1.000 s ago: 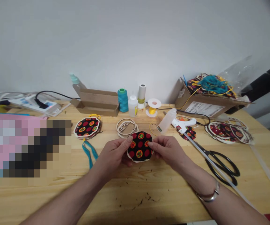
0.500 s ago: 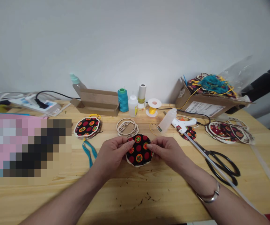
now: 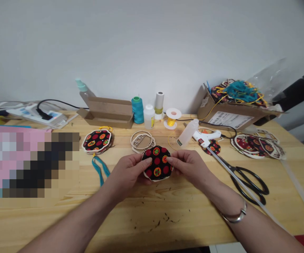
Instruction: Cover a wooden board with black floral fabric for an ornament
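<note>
Both my hands hold a round black fabric-covered piece (image 3: 157, 163) with red, orange and green dots, just above the wooden table (image 3: 152, 207). My left hand (image 3: 130, 171) pinches its left edge with the thumb on top. On the right edge, my right hand (image 3: 190, 165) grips with thumb and fingers closed. A pale rim shows under the fabric. Behind the piece lies a stack of round wooden frames (image 3: 142, 141). A pile of finished patterned pieces (image 3: 97, 140) sits to the left.
A white glue gun (image 3: 207, 135) with a long glue stick and black scissors (image 3: 249, 179) lie to the right. Thread spools (image 3: 137, 110), small bottles (image 3: 149, 117), an open cardboard box (image 3: 107, 112), a box of fabric pieces (image 3: 236, 102) and a power strip (image 3: 36, 114) line the back. Teal ribbon (image 3: 100, 168) lies left.
The fabric piece has been turned and shifted slightly in my fingers. The view has tipped a little, so the table objects sit higher in the picture.
</note>
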### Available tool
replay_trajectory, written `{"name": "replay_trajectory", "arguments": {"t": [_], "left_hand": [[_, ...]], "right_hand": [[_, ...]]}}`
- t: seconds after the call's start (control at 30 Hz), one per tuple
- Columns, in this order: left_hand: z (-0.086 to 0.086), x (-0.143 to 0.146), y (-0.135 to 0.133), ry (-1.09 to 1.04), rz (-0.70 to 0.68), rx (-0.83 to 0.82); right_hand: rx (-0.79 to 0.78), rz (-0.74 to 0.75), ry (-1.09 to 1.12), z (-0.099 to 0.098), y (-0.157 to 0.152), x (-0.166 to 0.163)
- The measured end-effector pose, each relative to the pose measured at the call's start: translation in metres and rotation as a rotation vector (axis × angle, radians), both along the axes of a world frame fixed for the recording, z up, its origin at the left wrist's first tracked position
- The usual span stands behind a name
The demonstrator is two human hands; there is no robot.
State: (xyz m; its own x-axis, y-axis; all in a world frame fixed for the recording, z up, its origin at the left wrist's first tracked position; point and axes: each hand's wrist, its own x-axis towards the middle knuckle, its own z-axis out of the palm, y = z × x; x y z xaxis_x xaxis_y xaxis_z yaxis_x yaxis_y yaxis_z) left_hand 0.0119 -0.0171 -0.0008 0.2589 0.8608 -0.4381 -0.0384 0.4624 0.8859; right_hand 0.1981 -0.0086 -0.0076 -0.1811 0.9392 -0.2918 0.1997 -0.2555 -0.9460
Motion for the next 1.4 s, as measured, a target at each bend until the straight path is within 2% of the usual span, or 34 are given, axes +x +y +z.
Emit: {"name": "replay_trajectory", "arguments": {"t": [0.23,0.73,1.03,1.4], "left_hand": [[-0.0034,-0.0011,-0.0004,-0.031,-0.054,-0.036],[0.0018,0.0018,-0.0001,0.074,-0.043,0.001],[0.0008,0.0006,-0.0004,0.080,-0.069,0.008],[0.0050,0.0017,-0.0020,0.074,-0.032,0.012]], "right_hand": [[0.014,-0.010,0.009,-0.0044,0.0008,0.0009],[0.002,-0.050,0.043,-0.0018,0.0004,-0.0004],[0.019,-0.050,0.022,-0.0004,0.0002,-0.0005],[0.017,-0.043,0.033,-0.0004,0.0005,0.0002]]}}
